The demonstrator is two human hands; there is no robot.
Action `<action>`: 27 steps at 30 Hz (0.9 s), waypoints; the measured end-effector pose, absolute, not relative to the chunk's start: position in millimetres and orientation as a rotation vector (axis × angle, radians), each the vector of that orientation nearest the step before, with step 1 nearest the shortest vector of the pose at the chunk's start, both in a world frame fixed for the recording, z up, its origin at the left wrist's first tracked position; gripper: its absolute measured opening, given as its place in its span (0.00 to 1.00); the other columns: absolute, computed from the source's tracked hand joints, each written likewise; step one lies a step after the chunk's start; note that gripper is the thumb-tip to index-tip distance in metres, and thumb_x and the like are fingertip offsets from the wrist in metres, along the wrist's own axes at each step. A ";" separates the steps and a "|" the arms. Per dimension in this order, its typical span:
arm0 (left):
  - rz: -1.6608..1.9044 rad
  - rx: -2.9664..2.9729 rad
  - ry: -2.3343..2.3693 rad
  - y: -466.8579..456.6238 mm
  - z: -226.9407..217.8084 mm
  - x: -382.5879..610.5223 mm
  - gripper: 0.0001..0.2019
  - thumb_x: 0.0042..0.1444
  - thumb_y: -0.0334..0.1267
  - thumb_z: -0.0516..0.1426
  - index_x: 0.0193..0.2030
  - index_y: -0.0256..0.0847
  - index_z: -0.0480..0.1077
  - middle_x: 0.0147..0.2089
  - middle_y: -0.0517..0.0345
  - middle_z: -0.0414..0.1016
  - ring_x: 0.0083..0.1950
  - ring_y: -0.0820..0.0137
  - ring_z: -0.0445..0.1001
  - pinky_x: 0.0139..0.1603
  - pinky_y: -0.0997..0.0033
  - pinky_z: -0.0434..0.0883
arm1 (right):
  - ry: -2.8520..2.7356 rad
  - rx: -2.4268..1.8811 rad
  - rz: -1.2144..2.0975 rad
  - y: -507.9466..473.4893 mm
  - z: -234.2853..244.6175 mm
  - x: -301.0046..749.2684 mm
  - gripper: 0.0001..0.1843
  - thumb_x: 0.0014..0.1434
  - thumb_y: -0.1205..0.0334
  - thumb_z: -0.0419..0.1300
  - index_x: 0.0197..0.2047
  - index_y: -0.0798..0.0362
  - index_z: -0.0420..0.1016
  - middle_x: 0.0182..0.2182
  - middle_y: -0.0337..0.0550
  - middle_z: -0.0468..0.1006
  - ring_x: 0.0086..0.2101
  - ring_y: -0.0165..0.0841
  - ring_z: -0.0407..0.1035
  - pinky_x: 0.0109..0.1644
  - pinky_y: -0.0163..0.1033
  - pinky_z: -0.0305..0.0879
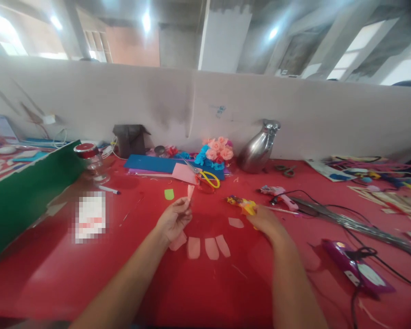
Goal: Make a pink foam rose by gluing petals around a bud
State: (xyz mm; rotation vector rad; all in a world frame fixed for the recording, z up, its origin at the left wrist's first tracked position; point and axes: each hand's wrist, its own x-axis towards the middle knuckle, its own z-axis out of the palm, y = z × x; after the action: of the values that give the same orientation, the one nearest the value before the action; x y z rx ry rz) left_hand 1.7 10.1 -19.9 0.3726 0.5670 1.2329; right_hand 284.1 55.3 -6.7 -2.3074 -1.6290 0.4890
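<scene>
My left hand (174, 218) is raised a little over the red table (123, 274), fingers pinched on a small pink foam petal (191, 191) that stands upright. My right hand (265, 220) lies on the table with fingers closed round a yellow-and-multicoloured tube (241, 203), perhaps glue. Several more pink petals (208, 246) lie flat in a row on the table between and below my hands, and one (236, 222) lies next to my right hand. A green foam piece (169, 194) lies just beyond my left hand.
Yellow-handled scissors (207, 177), blue and pink foam sheets (164, 163), foam roses (215, 153) and a metal jug (258, 148) stand at the back. A pink glue gun (279, 194), wires (349, 221) and a purple case (358, 272) lie right; a green board (23, 192) and jar (89, 157) left.
</scene>
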 end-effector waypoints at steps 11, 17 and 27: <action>1.195 0.292 0.577 12.7 -20.5 -2.2 0.05 0.47 0.26 0.60 0.28 0.33 0.66 0.28 0.59 0.65 0.22 0.84 0.57 0.20 0.84 0.55 | -1.282 -1.784 0.909 45.2 4.6 258.4 0.09 0.46 0.64 0.52 0.33 0.52 0.68 0.27 0.42 0.77 0.26 0.33 0.71 0.26 0.34 0.65; 1.193 0.272 0.596 13.7 -20.6 -3.9 0.04 0.48 0.24 0.58 0.28 0.33 0.65 0.28 0.59 0.64 0.22 0.83 0.57 0.18 0.84 0.53 | -1.015 -1.135 1.463 22.6 22.2 224.7 0.14 0.48 0.58 0.58 0.39 0.51 0.68 0.28 0.42 0.77 0.24 0.31 0.71 0.24 0.33 0.65; 1.194 0.280 0.608 13.7 -21.1 -4.0 0.05 0.47 0.26 0.59 0.27 0.34 0.64 0.26 0.61 0.63 0.21 0.83 0.55 0.17 0.83 0.53 | -1.569 -1.090 1.055 7.4 3.6 186.6 0.16 0.57 0.48 0.55 0.41 0.51 0.66 0.20 0.35 0.69 0.20 0.28 0.61 0.24 0.34 0.57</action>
State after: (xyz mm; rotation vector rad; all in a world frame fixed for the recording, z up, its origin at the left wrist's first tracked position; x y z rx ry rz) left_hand -4.0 13.7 -21.1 0.2802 0.6077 1.1936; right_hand 186.6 7.4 3.6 -1.0901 -1.5694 1.0552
